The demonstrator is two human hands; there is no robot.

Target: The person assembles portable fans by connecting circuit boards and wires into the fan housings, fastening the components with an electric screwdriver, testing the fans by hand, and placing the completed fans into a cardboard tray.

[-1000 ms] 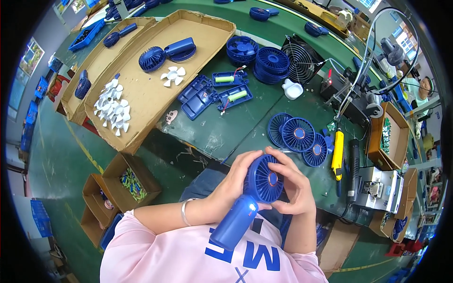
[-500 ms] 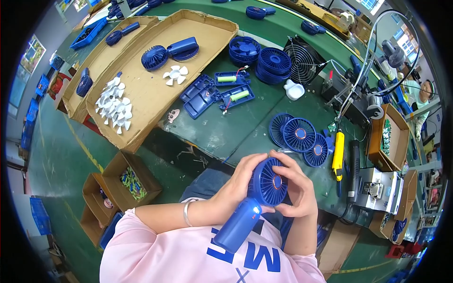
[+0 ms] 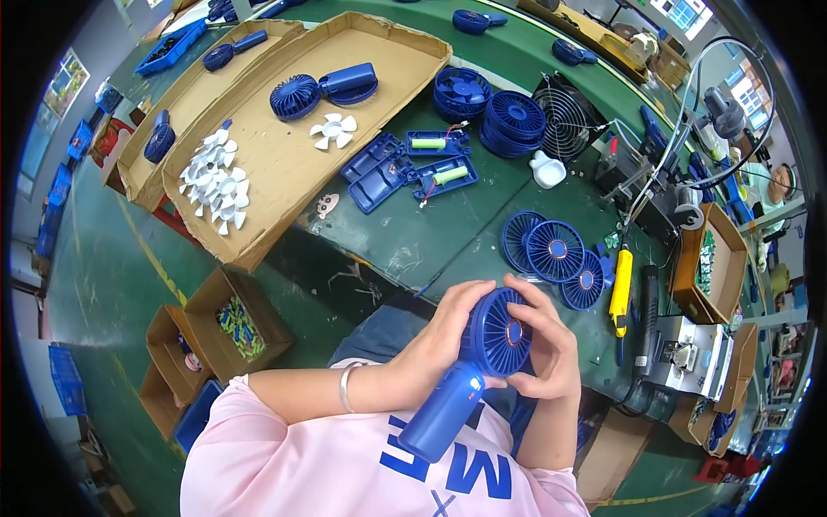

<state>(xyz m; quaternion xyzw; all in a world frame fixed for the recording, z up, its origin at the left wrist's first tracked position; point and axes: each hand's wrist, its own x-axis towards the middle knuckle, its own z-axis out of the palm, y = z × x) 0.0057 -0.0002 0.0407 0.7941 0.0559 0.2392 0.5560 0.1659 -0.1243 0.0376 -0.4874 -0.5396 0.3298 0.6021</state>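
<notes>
Cupping the round head (image 3: 504,338) of a blue handheld fan (image 3: 465,379) between them, the left hand (image 3: 438,338) and right hand (image 3: 553,355) leave its handle (image 3: 441,415) jutting below, so a slackened grip could let it drop.

The left hand (image 3: 439,340) and right hand (image 3: 553,349) cup toward each other in a two-sided hold — left fingers slanting upward, right fingers bent, right thumb pointing inward. The left forearm (image 3: 301,396) lies nearly level, the right forearm (image 3: 551,431) steeper — the left thumb seems mostly hidden.
</notes>
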